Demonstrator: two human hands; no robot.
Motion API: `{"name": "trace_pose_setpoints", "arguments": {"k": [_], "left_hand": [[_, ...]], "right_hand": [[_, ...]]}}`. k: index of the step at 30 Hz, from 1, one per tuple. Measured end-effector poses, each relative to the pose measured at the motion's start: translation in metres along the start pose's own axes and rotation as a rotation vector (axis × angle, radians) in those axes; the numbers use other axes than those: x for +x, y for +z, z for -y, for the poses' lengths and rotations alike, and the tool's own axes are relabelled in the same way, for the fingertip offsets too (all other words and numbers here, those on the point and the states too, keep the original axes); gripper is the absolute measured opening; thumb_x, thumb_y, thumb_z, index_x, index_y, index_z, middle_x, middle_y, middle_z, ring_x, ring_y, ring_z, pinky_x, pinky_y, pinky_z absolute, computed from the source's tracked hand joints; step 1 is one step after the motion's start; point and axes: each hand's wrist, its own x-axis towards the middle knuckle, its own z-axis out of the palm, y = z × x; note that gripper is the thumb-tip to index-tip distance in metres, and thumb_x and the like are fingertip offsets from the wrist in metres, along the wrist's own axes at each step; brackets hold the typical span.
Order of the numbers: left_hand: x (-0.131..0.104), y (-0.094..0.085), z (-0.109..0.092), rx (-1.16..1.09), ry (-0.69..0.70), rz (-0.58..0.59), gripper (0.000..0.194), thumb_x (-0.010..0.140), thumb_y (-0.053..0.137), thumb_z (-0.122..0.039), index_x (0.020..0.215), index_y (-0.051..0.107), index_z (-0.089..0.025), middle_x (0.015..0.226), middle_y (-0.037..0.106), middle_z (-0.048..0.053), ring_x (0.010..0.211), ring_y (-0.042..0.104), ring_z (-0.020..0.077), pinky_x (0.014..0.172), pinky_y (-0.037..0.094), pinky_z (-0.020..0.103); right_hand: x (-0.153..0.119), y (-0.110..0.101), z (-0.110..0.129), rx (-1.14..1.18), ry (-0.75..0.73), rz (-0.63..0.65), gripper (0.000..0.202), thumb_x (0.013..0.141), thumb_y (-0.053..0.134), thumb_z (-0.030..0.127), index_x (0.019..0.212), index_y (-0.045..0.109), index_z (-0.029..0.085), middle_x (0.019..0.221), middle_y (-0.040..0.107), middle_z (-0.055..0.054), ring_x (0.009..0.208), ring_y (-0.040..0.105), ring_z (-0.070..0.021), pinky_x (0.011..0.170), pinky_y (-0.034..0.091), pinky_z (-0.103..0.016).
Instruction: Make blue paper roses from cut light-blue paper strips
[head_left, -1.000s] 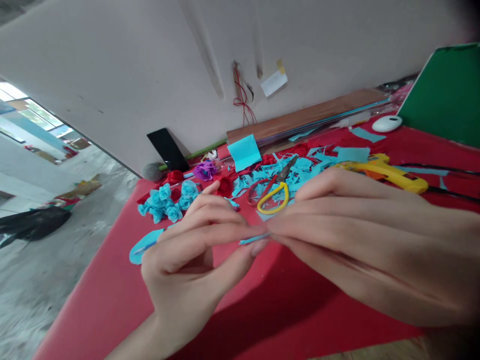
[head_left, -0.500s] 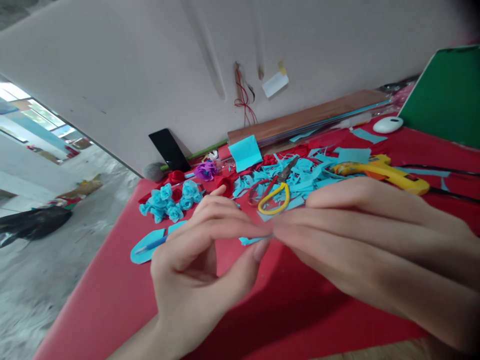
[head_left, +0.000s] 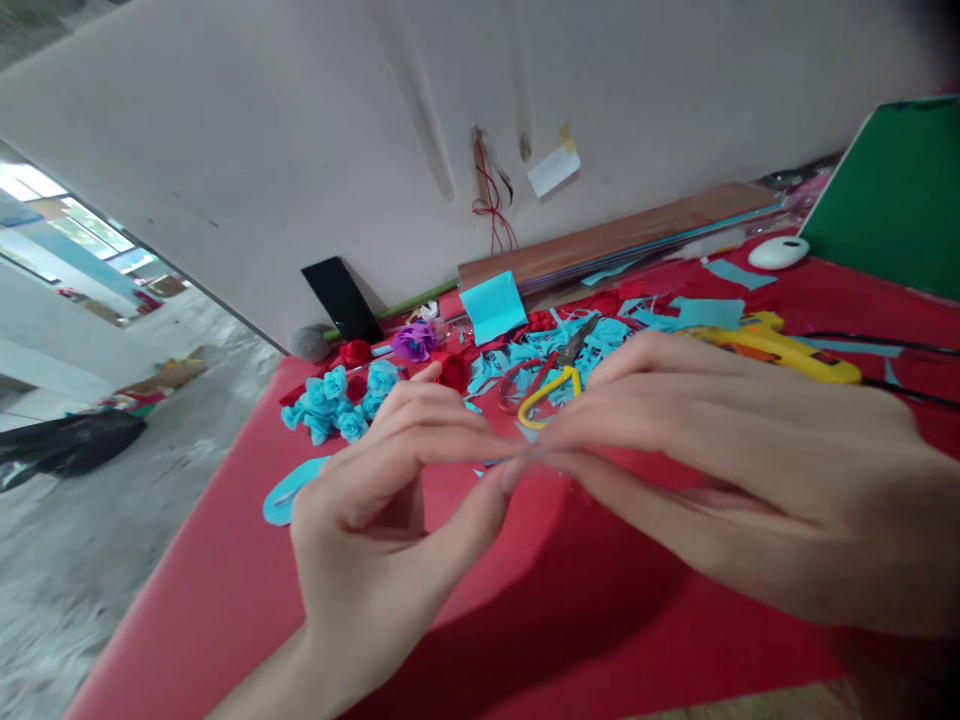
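Between both hands, blue paper strip (head_left: 491,464) lies left-to-right.

The tabletop (head_left: 585,620) is covered in smooth matt red. Blue crinkled paper flowers (head_left: 341,400) and paper scraps (head_left: 600,340) lie far on it, beside metal-bladed scissors (head_left: 551,375) and a glossy yellow plastic glue gun (head_left: 780,345).

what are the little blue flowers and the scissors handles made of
Blue flowers: likely crepe or tissue paper, matte and crinkled, same colour as the cut scraps. Scissors: handle loops look like smooth, slightly glossy plastic or a coating, one yellow, one red; dark blades, probably metal.
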Motion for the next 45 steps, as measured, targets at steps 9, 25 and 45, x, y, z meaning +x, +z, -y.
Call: {"name": "trace_pose_setpoints", "arguments": {"k": [9,25,45], "left_hand": [[0.005,-0.016,0.005,0.22,0.254,0.166,0.027,0.067,0.064,0.0,0.082,0.064,-0.022,0.076,0.063,-0.003,0.073,0.054,0.0138,0.088,0.044,0.041],[0.014,-0.025,0.013,0.371,0.448,0.271,0.021,0.083,0.054,-0.019,0.068,0.065,-0.031,0.063,0.066,-0.009,0.073,0.05,0.0123,0.103,0.032,0.045],[0.009,-0.005,0.013,0.135,-0.033,0.107,0.02,0.075,0.058,-0.047,0.078,0.068,-0.03,0.071,0.066,0.0,0.093,0.055,0.0237,0.088,0.037,0.05]], "right_hand": [[0.011,0.0,-0.003,0.568,0.536,0.302,0.012,0.073,0.062,0.021,0.063,0.067,0.019,0.055,0.064,0.006,0.047,0.055,-0.0052,0.038,0.041,-0.012],[0.008,0.007,-0.017,1.309,0.947,0.752,0.013,0.077,0.055,0.016,0.069,0.065,0.015,0.065,0.065,-0.001,0.054,0.047,-0.0048,0.048,0.04,-0.014],[0.01,0.009,-0.012,0.914,0.699,0.54,0.019,0.079,0.057,0.018,0.063,0.067,0.019,0.061,0.067,0.002,0.059,0.061,-0.0091,0.055,0.048,-0.017]]}}
